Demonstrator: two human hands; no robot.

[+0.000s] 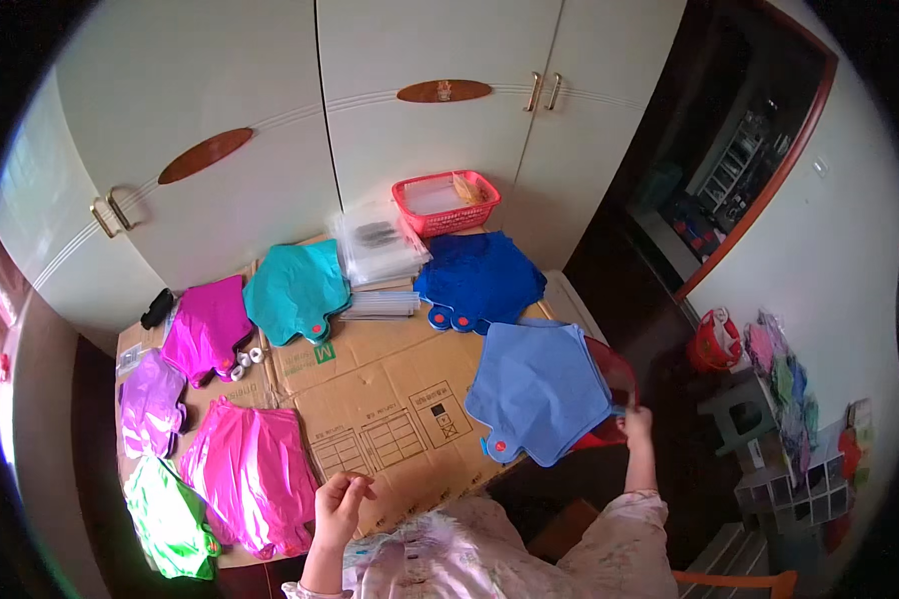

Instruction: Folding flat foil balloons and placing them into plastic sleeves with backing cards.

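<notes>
At the cardboard sheet's right edge, the right hand pinches the rim of a red foil balloon tucked under the light-blue stack. Thin, slick and floppy, it is probably best gripped at an edge or its valve tab. The left hand hovers loosely curled, fingertips together; anything between them is too small to see.

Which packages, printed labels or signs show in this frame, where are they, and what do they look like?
Flattened cardboard box: spread under the foil balloons, brown, with dark printed handling symbols and a green mark.
Clear plastic packets: a stack at the far edge beside the red basket, see-through with dark print.
Oval plaques: brown, on the white wardrobe doors.
</notes>
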